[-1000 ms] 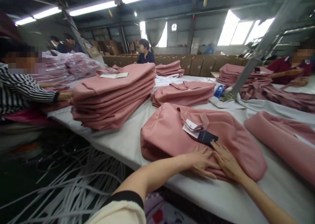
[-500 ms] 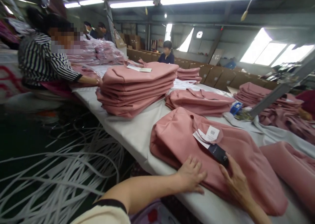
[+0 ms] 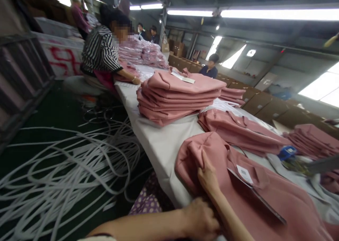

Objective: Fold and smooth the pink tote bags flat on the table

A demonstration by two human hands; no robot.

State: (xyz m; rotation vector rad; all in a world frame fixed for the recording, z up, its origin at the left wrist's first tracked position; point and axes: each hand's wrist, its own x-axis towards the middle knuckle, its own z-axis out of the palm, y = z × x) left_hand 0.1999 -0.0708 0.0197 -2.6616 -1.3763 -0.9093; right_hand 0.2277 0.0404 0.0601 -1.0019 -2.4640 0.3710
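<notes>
A pink handbag [image 3: 265,205] lies on the cloth-covered table in front of me, its short handle on top and a white label [image 3: 245,174] and a dark hang tag [image 3: 267,202] attached. My right hand [image 3: 209,177] reaches across it and pinches the material near its far left end, where the surface puckers. Curled at the bag's near edge, my left hand [image 3: 201,218] is partly smeared by motion; its fingers look closed on that edge. The underside of the bag is hidden.
A stack of pink bags [image 3: 180,100] stands farther along the table [image 3: 148,135]. Another pink bag [image 3: 243,131] and a blue tape dispenser [image 3: 287,152] lie beyond mine. White strips [image 3: 87,170] tangle on the floor at left. A co-worker in stripes [image 3: 102,50] works at the table's left side.
My view has turned left. My right hand has moved from the hang tag to the bag's far left end. My left hand, flat on the bag before, is now curled at its near edge.
</notes>
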